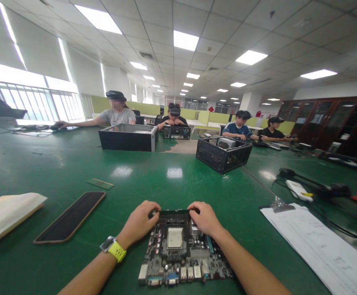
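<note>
A motherboard [184, 253] lies flat on the green table in front of me, its port side towards me and a bare silver processor [175, 238] in its socket. Along the board's far edge runs a dark narrow strip, seemingly a memory module [174, 213] standing in its slot. My left hand [141, 221], with a yellow-strapped watch on the wrist, closes its thumb and fingers at the strip's left end. At the right end, my right hand [205, 219] is curled the same way, its fingertips partly hidden.
A phone [70, 217], a green memory stick [100, 183] and a padded envelope [9, 213] lie left. On the right are a clipboard with papers [319, 246] and a cabled dark tool [319, 188]. Computer cases [129, 139] stand farther back, where several people sit.
</note>
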Demonstrator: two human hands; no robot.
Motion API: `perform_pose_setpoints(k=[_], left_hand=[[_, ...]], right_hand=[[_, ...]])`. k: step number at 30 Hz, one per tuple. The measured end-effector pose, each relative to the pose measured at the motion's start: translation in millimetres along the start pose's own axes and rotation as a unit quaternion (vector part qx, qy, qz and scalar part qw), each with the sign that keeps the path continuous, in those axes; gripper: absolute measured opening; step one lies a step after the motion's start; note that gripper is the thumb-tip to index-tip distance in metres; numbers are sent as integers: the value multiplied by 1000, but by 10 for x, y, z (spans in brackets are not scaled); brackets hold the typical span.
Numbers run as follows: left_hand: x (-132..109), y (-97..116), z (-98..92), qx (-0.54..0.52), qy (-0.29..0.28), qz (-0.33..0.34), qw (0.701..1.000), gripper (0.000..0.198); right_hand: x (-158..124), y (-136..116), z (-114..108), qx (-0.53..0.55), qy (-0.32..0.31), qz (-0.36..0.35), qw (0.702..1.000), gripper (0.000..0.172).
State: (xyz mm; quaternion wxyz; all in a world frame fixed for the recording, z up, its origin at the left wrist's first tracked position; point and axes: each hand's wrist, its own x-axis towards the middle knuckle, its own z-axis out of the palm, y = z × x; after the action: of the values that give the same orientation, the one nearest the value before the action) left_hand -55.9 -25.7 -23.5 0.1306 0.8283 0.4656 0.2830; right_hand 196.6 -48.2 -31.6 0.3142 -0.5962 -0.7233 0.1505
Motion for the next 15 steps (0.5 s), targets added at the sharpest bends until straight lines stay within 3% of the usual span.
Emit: perform_pose_setpoints(k=[15], left_hand=[[3, 3, -11, -3, 5, -3, 1000, 17]], right_hand=[[-12, -71, -44, -18, -14, 10, 1000, 22]])
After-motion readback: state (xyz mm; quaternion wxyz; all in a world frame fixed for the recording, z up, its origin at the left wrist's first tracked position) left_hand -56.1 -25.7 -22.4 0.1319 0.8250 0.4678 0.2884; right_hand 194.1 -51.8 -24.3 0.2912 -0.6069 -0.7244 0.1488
